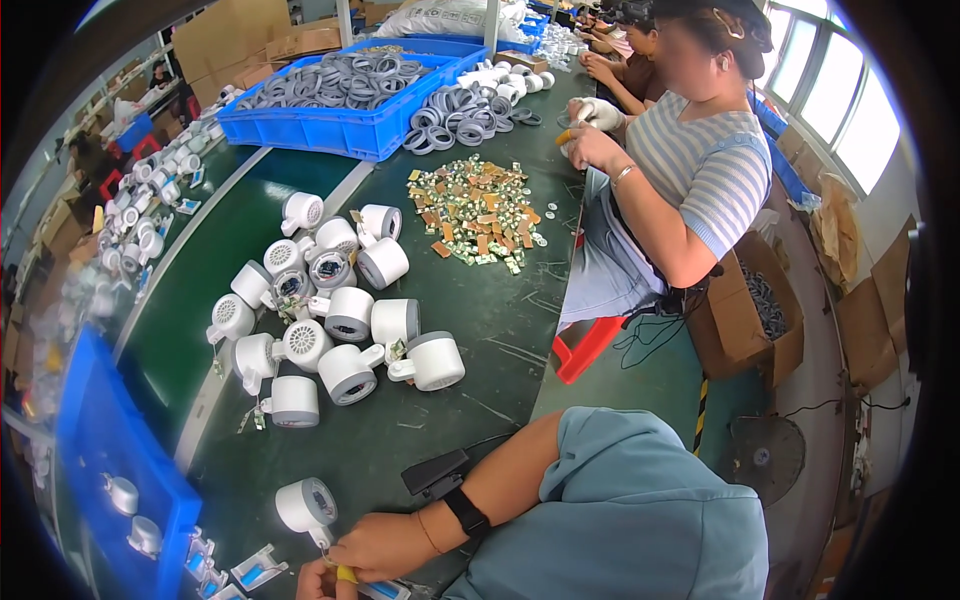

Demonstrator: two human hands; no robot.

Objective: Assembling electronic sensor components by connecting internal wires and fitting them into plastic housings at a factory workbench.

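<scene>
Near the bottom edge of the dark green work table, a white plastic drum-shaped housing with a grey rim lies on its side, just up and left of the right hand. Its grey-rimmed end faces right; its narrow stem points down toward both hands, so the longer line runs roughly away from the fingers. Right hand looks nearer, fingertips right at the stem's end. Left hand sits just below, mostly cut off by frame edge.

Right hand: fingers bent, narrow rather than spread; can't tell if pinching the stem or only touching. Left hand: close against the right one, grip hidden, can't tell. Yellow wrap visible between the hands, probably on a finger.

Beside left hand: white plastic pieces with blue inserts. Similar white housings clustered farther up, well apart.
</scene>
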